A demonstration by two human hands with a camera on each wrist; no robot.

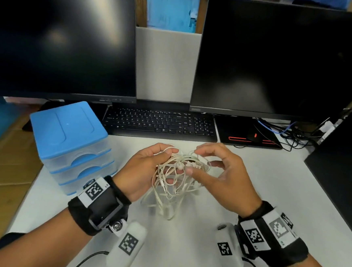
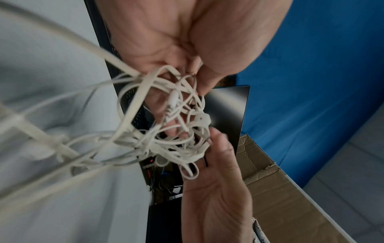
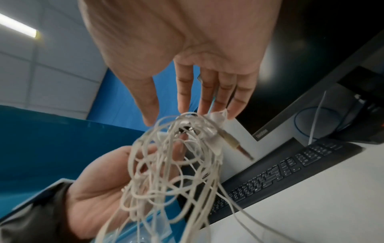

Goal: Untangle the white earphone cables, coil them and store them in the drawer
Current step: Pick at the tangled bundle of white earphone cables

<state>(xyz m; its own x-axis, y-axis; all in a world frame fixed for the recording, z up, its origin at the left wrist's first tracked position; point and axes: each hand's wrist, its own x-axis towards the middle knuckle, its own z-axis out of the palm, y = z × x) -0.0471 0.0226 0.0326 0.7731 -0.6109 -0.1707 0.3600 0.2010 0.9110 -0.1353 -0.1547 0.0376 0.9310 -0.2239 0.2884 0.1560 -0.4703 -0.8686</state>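
A tangle of white earphone cables (image 1: 171,181) hangs between both hands above the white desk (image 1: 277,175). My left hand (image 1: 147,167) grips its left side, with loops draped over the curled fingers. My right hand (image 1: 216,170) curls round the upper right part, thumb and fingertips on the strands beside an earbud (image 1: 180,166). In the left wrist view the knot (image 2: 166,131) sits between the left hand (image 2: 197,49) and right hand (image 2: 218,189). In the right wrist view a jack plug (image 3: 234,144) sticks out of the bundle (image 3: 172,164). The drawer unit (image 1: 69,137), blue-topped and translucent, stands closed at the left.
A black keyboard (image 1: 161,123) lies behind the hands, below two dark monitors (image 1: 62,40). A mouse on a black pad (image 1: 252,137) and loose cords sit at the back right. A cardboard box (image 2: 280,197) stands beside the desk.
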